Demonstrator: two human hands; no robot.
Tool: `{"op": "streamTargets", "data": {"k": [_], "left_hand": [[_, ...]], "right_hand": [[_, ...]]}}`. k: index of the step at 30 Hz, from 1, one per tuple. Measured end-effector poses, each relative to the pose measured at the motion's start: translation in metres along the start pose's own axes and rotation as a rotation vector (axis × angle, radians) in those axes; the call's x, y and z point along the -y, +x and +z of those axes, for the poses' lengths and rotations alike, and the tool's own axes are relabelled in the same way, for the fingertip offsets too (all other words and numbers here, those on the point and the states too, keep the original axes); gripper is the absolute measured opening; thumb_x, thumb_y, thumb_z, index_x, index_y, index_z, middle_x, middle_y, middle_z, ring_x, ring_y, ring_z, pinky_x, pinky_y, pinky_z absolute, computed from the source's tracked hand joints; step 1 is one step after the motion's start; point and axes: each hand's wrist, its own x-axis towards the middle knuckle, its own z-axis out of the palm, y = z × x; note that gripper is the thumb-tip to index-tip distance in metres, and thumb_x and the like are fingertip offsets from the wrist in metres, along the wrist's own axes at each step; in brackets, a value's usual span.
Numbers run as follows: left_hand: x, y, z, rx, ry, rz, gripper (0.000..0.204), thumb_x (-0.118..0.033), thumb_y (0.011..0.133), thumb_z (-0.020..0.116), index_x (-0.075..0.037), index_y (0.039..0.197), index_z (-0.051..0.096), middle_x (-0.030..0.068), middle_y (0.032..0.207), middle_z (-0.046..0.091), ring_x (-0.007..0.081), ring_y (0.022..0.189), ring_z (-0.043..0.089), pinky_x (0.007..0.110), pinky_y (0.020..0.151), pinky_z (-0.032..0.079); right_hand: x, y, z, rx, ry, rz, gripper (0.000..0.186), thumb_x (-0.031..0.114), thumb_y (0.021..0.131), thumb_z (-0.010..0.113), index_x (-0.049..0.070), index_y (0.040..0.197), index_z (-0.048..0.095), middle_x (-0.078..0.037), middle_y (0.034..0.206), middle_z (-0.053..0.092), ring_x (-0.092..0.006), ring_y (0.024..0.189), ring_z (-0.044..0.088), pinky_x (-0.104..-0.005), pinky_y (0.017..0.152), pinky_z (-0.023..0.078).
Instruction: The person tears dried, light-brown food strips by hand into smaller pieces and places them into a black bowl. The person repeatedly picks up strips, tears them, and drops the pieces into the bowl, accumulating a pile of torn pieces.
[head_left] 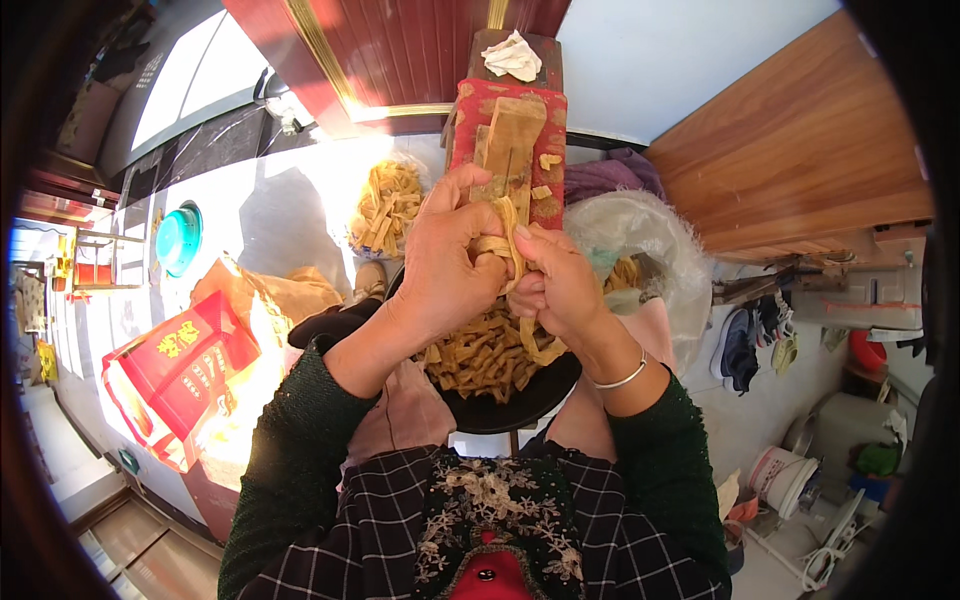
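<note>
My left hand (455,245) and my right hand (556,278) meet in front of me, closed on one pliable, tan dried strip (510,225). The strip loops between my fingers, and its loose end (540,345) hangs below my right hand. Under them, a wide black pan (540,405) at my lap holds a heap of short tan pieces (480,365). Just beyond my hands, a wooden block (515,130) with a dark slit rests on a bench with a red patterned cloth (550,210). Small tan pieces (541,192) lie beside the block.
A bag of long tan strips (387,205) stands left of the bench; a clear plastic sack (655,235) stands right. A crumpled white cloth (512,57) lies on the bench's far end. Leftward are a red bag (180,360) and turquoise basin (179,240); shoes (740,350) sit right.
</note>
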Motion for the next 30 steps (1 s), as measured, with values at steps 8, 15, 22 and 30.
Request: {"op": "streamTargets", "data": {"k": [8,15,22,30], "left_hand": [[0.005,-0.002,-0.012,0.197,-0.170,-0.022,0.002,0.001,0.072,0.050,-0.001,0.073,0.051,0.0059,0.070,0.058,0.0133,0.061,0.054,0.027,0.054,0.042],[0.009,0.003,-0.013,0.209,-0.183,-0.246,0.002,-0.001,0.076,0.051,0.000,0.075,0.052,0.0089,0.057,0.049,0.0152,0.052,0.048,0.030,0.049,0.040],[0.004,0.004,-0.017,0.106,-0.091,-0.130,0.011,-0.002,0.071,0.064,-0.002,0.077,0.054,0.0069,0.061,0.053,0.0117,0.056,0.051,0.027,0.052,0.043],[0.005,0.007,-0.024,0.429,-0.215,-0.112,0.022,-0.014,0.084,0.066,-0.001,0.069,0.055,0.0018,0.060,0.053,0.0052,0.052,0.048,0.020,0.048,0.037]], "right_hand": [[0.013,0.005,-0.014,0.090,-0.199,-0.050,0.013,0.017,0.085,0.063,0.005,0.084,0.057,0.008,0.053,0.036,-0.0011,0.042,0.028,-0.0189,0.038,0.023],[0.009,0.006,-0.025,0.234,-0.015,0.021,0.017,0.010,0.083,0.066,0.001,0.095,0.060,0.007,0.057,0.041,-0.0009,0.043,0.032,-0.0173,0.039,0.026],[0.001,0.009,-0.026,0.359,0.223,-0.143,0.017,0.008,0.083,0.065,0.000,0.096,0.060,0.005,0.057,0.041,-0.0021,0.043,0.030,-0.0188,0.039,0.028],[0.002,0.009,-0.029,0.286,0.134,-0.182,0.016,0.011,0.084,0.063,0.001,0.096,0.060,0.006,0.059,0.043,-0.0015,0.045,0.031,-0.0179,0.041,0.026]]}}
